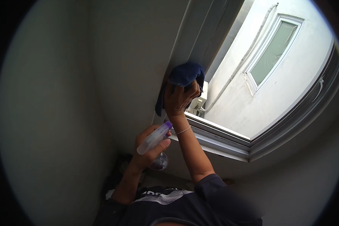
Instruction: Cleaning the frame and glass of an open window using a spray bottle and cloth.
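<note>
My right hand (179,97) presses a dark blue cloth (187,74) against the left side of a window frame (199,36). Part of the cloth hangs down to the left of the fingers. Lower and to the left, my left hand (149,149) grips a spray bottle (154,139). Its trigger head is whitish and translucent with a purple nozzle, which points up and to the right, close to my right wrist. The bottle's clear body (160,162) shows below the hand, partly hidden by it.
The window sill (223,145) runs beneath the opening, with a handle (319,86) on the right frame. Through the opening I see an outside wall (288,93), another window (274,53), a wrapped pipe (238,66) and a white box-shaped unit (203,96). A plain wall (124,70) stands at left.
</note>
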